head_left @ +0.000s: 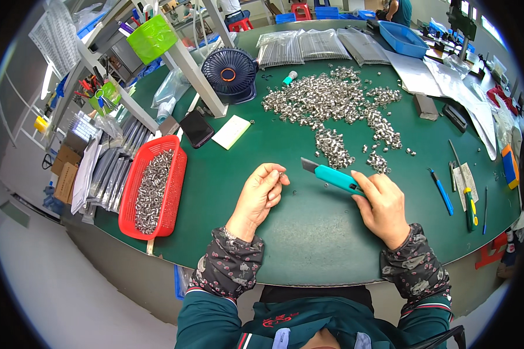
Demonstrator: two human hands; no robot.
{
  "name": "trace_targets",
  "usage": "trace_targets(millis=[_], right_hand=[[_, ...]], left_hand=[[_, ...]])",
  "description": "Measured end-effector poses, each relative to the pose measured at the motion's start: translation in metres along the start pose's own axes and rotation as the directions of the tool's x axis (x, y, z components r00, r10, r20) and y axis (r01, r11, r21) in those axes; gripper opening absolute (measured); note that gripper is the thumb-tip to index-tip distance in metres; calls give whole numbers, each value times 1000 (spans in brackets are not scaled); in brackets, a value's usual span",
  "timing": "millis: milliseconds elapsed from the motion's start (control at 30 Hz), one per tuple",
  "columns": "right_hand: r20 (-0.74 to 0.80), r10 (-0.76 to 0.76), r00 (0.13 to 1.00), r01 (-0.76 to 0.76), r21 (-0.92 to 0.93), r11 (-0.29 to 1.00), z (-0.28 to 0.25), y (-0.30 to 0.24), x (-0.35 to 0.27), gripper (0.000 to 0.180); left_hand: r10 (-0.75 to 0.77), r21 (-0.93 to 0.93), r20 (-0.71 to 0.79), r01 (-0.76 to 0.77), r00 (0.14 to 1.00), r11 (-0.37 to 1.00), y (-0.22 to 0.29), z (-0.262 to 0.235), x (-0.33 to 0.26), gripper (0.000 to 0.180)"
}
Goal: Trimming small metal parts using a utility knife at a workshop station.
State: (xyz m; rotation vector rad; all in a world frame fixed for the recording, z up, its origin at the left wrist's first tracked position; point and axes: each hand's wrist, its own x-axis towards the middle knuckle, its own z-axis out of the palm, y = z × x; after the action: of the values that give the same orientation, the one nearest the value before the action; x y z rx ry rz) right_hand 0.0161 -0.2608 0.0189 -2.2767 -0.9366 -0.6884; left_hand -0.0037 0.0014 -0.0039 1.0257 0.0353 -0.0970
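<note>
In my right hand (383, 203) is a teal utility knife (337, 179), its blade out and pointing left toward my other hand. My left hand (258, 195) is closed, thumb against fingers, pinching a small metal ring (281, 174) at the fingertips. The ring is tiny, and its details are hard to make out. Knife blade and ring are a short gap apart, above the green table (308, 232). Beyond my hands spreads a large heap of small shiny metal rings (320, 99), with smaller clusters nearer to me.
A red basket (180, 174) full of metal parts stands at left. Behind it are a phone (197, 129), a notepad (232, 132) and a dark fan (229, 72). At right lie a blue pen-like tool (441, 192) and a yellow-green screwdriver (470, 210). A blue tray (402, 41) sits far back.
</note>
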Motion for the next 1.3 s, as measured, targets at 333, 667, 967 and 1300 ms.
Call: trace_targets(millis=[333,667,967,1300], right_hand=[[113,56,992,-74,166,983,2,-1,-4,38],[210,27,977,-86,277,957,2,-2,-4,35],[284,26,959,-112,290,950,4,1,-6,34],[192,-33,981,0,165,986,2,-2,-4,36]], left_hand=[[35,174,-19,-31,999,984,1,4,0,15],[13,107,36,-16,999,994,-3,1,0,13],[-14,123,15,12,1000,992,-2,9,-1,13],[21,355,-7,-17,1000,935,-2,3,-1,11]])
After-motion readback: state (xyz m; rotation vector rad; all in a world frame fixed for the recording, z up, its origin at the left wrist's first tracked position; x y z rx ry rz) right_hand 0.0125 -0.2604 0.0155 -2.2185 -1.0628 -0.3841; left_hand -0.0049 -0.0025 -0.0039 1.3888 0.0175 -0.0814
